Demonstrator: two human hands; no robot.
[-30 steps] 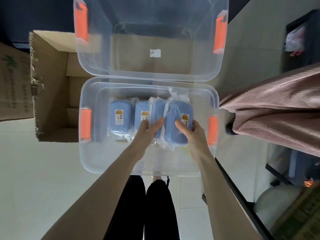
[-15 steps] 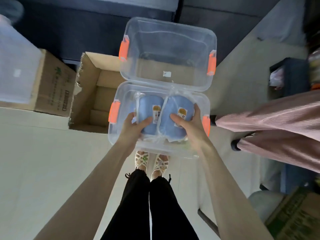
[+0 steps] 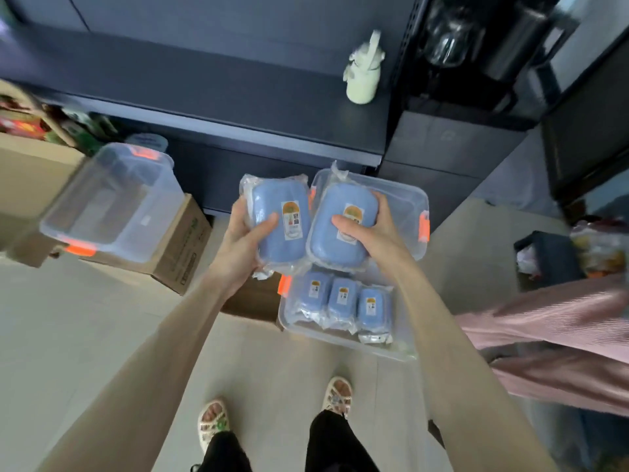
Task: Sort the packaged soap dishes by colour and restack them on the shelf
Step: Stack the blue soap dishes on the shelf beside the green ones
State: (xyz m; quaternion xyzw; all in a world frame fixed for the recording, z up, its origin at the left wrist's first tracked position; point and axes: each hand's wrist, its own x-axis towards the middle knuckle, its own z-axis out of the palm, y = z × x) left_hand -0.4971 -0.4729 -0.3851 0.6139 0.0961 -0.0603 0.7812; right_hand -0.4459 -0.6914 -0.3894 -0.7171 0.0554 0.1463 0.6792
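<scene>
While the left hand (image 3: pixel 238 248) grips the left soap dish (image 3: pixel 284 248), a rounded blue plastic box in crinkled clear film, the right hand (image 3: pixel 374 233) grips the right soap dish (image 3: pixel 337 206) beside it at frame centre, above three wrapped dishes (image 3: pixel 342 296) in a transparent bin (image 3: pixel 401 349).

Shelf board (image 3: pixel 204 97), ahead: open along most of its length, with a pale bottle (image 3: pixel 362 80) near the right end, close to the dark upright (image 3: pixel 405 80). The left hand (image 3: pixel 238 247) and right hand (image 3: pixel 374 233) grip the left soap dish (image 3: pixel 272 202) and right soap dish (image 3: pixel 328 248), packs touching, no gap between. Low left: empty clear bin (image 3: pixel 112 202) over a cardboard box (image 3: pixel 180 253). Right: a person's pink trouser leg (image 3: pixel 544 335). Bare floor (image 3: pixel 85 335) at lower left.
</scene>
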